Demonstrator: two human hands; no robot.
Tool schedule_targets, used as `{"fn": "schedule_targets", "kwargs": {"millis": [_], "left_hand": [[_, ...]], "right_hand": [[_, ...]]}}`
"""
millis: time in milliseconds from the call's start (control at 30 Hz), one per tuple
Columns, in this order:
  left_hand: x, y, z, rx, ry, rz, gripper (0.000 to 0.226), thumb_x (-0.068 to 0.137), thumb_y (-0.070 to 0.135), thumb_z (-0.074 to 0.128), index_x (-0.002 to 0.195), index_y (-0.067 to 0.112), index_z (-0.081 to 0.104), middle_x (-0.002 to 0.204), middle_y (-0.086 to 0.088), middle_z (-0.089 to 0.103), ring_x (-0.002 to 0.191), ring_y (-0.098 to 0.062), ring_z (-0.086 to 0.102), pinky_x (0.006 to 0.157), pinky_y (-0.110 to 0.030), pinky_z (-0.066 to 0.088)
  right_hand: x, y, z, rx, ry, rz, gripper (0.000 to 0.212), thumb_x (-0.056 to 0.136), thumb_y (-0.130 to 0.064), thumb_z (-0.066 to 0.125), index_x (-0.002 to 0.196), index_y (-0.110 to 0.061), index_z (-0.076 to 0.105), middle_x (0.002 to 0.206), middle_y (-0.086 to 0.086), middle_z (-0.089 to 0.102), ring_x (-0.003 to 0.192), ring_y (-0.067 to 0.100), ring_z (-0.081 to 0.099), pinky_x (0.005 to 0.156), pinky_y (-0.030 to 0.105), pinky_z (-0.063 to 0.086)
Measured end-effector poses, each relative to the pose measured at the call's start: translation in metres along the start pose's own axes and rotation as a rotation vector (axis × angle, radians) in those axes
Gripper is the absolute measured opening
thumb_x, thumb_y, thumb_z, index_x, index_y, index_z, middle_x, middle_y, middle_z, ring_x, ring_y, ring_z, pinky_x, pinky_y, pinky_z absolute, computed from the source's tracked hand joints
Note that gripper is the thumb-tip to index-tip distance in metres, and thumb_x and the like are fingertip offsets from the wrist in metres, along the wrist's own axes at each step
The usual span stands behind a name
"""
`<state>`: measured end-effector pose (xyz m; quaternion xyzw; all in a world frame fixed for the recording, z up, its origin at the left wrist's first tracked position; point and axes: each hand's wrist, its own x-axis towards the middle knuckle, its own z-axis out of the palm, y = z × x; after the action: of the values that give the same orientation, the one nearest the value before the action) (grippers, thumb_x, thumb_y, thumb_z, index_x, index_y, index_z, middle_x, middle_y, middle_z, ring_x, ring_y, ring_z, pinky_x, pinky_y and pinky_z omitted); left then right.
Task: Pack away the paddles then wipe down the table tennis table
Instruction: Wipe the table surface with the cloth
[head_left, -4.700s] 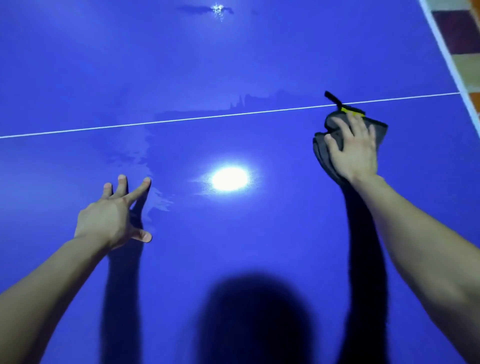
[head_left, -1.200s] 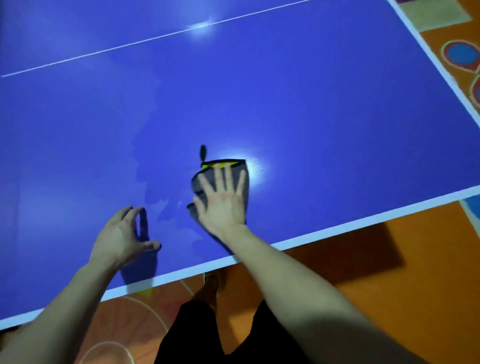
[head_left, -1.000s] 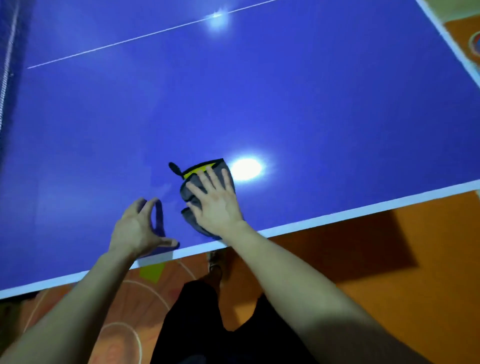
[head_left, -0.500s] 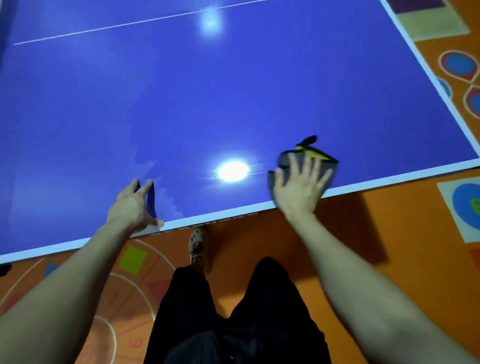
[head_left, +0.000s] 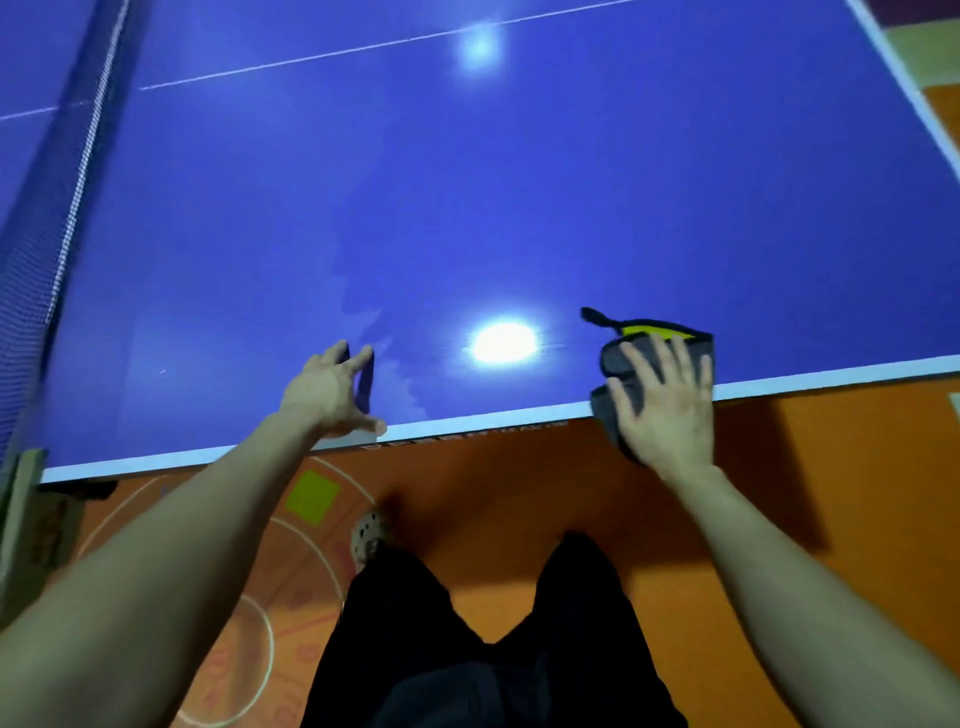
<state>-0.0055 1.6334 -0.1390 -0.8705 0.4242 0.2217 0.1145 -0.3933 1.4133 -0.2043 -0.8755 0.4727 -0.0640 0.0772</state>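
Note:
The blue table tennis table (head_left: 519, 208) fills the upper view, its white near edge running across the middle. A grey cloth (head_left: 618, 358) with a yellow patch and a black loop lies at that near edge, part of it hanging over. My right hand (head_left: 665, 405) presses flat on the cloth with straight, spread fingers. My left hand (head_left: 332, 389) rests on the table by the same edge, fingers extended and thumb out, holding nothing. A damp streak shows on the surface just beyond the left hand. No paddles are in view.
The dark net (head_left: 47, 208) runs along the left side with its post (head_left: 21, 519) at the corner. Below the table edge lie an orange patterned floor (head_left: 831, 467), my black-trousered legs (head_left: 467, 649) and one shoe (head_left: 369, 535). A bright lamp reflection (head_left: 504, 343) shines between the hands.
Over the earlier frames my right hand slid the cloth down to the near edge and then right along it. Since half a second ago the view shifted left, revealing the net; both hands stay put.

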Motion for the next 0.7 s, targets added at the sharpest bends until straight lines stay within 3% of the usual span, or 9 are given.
{"fn": "schedule_targets", "kwargs": {"millis": [100,200,267,367,467,533,600,667,700], "left_hand": [[0.006,-0.021,-0.004,-0.041,0.039,0.082,0.098,0.076,0.046,0.087,0.162,0.039,0.039,0.17,0.001,0.032,0.152,-0.027,0.035,0.102,-0.047,0.054],[0.01,-0.051,-0.002,-0.149,0.095,0.192,0.071,0.086,0.037,0.083,0.151,0.034,0.054,0.16,0.003,0.047,0.144,-0.025,0.049,0.099,-0.046,0.055],[0.008,-0.076,0.004,-0.19,0.123,0.231,0.061,0.09,0.034,0.079,0.148,0.032,0.058,0.155,0.004,0.051,0.14,-0.023,0.051,0.097,-0.045,0.056],[0.002,-0.121,0.013,-0.232,0.157,0.227,0.052,0.095,0.031,0.074,0.145,0.031,0.061,0.152,0.005,0.053,0.139,-0.022,0.051,0.096,-0.046,0.057],[-0.008,-0.166,0.017,-0.258,0.172,0.223,0.043,0.096,0.03,0.073,0.138,0.028,0.065,0.136,0.003,0.061,0.126,-0.022,0.058,0.087,-0.043,0.057],[-0.014,-0.188,0.017,-0.281,0.159,0.215,0.03,0.094,0.03,0.073,0.124,0.028,0.071,0.117,0.006,0.066,0.113,-0.021,0.063,0.08,-0.039,0.056],[-0.018,-0.199,0.017,-0.305,0.113,0.235,0.017,0.09,0.035,0.074,0.107,0.032,0.072,0.099,0.013,0.068,0.099,-0.016,0.066,0.075,-0.036,0.056],[-0.02,-0.198,0.017,-0.323,0.056,0.271,0.012,0.086,0.04,0.074,0.097,0.034,0.07,0.088,0.017,0.068,0.09,-0.013,0.066,0.069,-0.033,0.054],[-0.021,-0.193,0.016,-0.33,0.029,0.285,0.014,0.085,0.042,0.075,0.095,0.034,0.069,0.084,0.018,0.068,0.086,-0.012,0.065,0.066,-0.031,0.051]], "right_hand": [[0.007,0.007,-0.004,-0.005,-0.045,0.195,0.069,0.109,-0.071,0.027,0.163,-0.033,0.047,0.178,0.007,0.031,0.168,0.029,0.015,0.134,0.065,0.011],[0.001,-0.06,0.007,0.034,0.0,0.352,0.069,0.109,-0.067,0.03,0.164,-0.029,0.047,0.179,0.009,0.027,0.169,0.031,0.012,0.132,0.069,0.009],[-0.01,-0.14,0.021,0.039,0.02,0.29,0.066,0.108,-0.062,0.038,0.164,-0.028,0.048,0.179,0.01,0.027,0.169,0.032,0.013,0.132,0.068,0.007],[-0.03,-0.288,0.044,0.041,-0.057,0.027,0.068,0.108,-0.06,0.041,0.168,-0.029,0.043,0.181,0.012,0.022,0.169,0.035,0.009,0.133,0.067,0.005],[-0.043,-0.403,0.059,0.05,-0.231,-0.076,0.079,0.107,-0.07,0.028,0.174,-0.027,0.027,0.182,0.018,0.008,0.169,0.04,-0.003,0.131,0.07,0.0],[-0.037,-0.429,0.058,0.03,-0.307,-0.053,0.084,0.106,-0.074,0.018,0.175,-0.028,0.019,0.182,0.021,0.003,0.169,0.041,-0.007,0.131,0.071,-0.005],[-0.031,-0.423,0.045,0.081,-0.337,-0.02,0.077,0.109,-0.068,0.015,0.175,-0.029,0.019,0.182,0.016,0.011,0.17,0.036,0.001,0.134,0.065,0.0],[-0.03,-0.401,0.021,0.215,-0.312,0.067,0.063,0.114,-0.052,0.031,0.169,-0.022,0.035,0.172,0.011,0.041,0.162,0.032,0.031,0.132,0.055,0.024],[-0.032,-0.387,0.008,0.232,-0.261,0.129,0.051,0.112,-0.042,0.042,0.156,-0.017,0.05,0.154,0.012,0.058,0.147,0.034,0.049,0.123,0.051,0.039]]}}
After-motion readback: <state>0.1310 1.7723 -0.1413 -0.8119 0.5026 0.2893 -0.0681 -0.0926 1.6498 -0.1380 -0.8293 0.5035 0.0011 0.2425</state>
